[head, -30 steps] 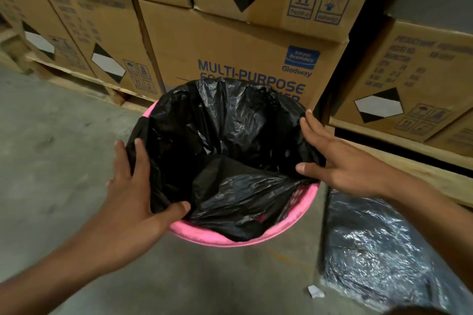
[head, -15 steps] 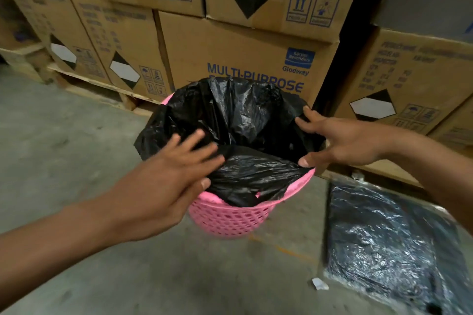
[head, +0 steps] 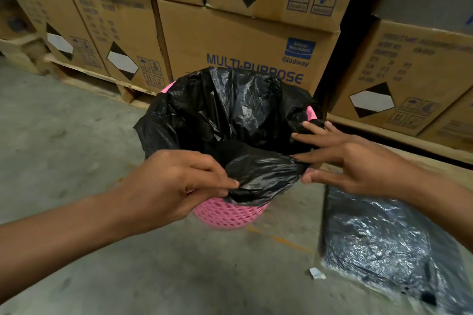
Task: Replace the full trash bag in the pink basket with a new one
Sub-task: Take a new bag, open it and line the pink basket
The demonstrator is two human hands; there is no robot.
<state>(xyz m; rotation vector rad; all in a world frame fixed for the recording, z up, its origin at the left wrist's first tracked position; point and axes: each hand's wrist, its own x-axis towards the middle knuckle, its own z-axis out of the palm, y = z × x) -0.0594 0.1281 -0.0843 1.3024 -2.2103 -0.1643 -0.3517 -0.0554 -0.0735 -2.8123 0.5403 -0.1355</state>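
A pink lattice basket (head: 230, 215) stands on the concrete floor, lined with a black trash bag (head: 230, 115) whose edge folds over the rim. My left hand (head: 176, 181) pinches the bag's near edge between thumb and fingers. At the basket's right side, my right hand (head: 340, 158) has its fingers spread and touching the bag's edge; whether it grips the plastic I cannot tell. The inside of the bag is dark.
Stacked cardboard boxes (head: 245, 41) on wooden pallets (head: 84, 77) stand close behind the basket. A flat pack of black bags in clear wrap (head: 384, 245) lies on the floor to the right, with a small white paper scrap (head: 316, 273) near it.
My left hand went from flat on the bag's left side to pinching its near edge. The right hand shifted along the right rim. The view pulled back, showing the basket's side.
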